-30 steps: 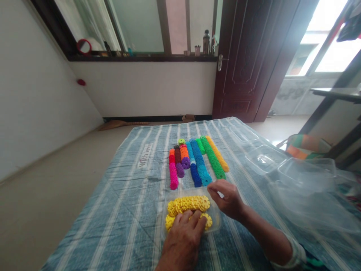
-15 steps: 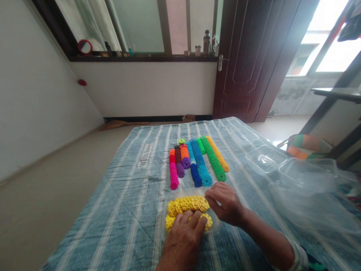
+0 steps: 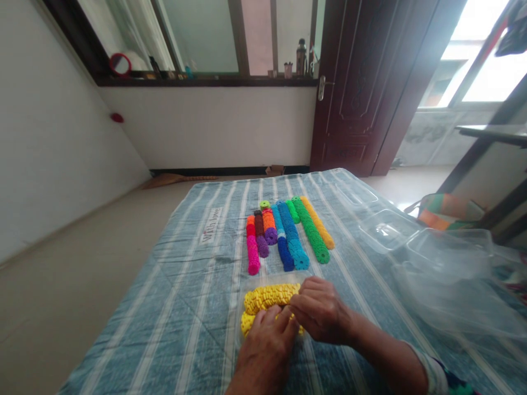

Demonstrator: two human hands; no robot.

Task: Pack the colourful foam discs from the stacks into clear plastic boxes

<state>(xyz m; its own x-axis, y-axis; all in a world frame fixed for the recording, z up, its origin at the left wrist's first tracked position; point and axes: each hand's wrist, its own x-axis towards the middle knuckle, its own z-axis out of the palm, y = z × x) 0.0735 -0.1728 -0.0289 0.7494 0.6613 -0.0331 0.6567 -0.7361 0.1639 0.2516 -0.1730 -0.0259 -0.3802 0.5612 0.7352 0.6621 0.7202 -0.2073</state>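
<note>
Far yellow cylinder of stacked, notch-edged discs (image 3: 267, 297): lies lengthwise from left to right, its right end behind fingers.
Near yellow cylinder of matching discs (image 3: 247, 323): lies alongside, mostly covered by a hand.
Clear, low, rectangular plastic box (image 3: 272, 280): holds both, midway between the left and right edges of the blue-striped, cloth-covered surface (image 3: 164, 307), well apart from its far edge.
Left hand (image 3: 267, 343): its grip drapes over the near cylinder, fingers bent and touching; I cannot tell whether it clasps.
Right hand (image 3: 323, 312): its grip is curled at the cylinders' right ends; whether it pinches a disc is hidden.
Weight: probably light, being thin plastic by the look.
Stiffness: single discs seem stiff; a whole stack looks loose, apt to bend or fan apart.
Slip: flat faces may slide; notched rims should help fingers catch. Breakage seems unlikely.
Best hold: squeeze inward from the 2 ends, palm along the length.
</note>
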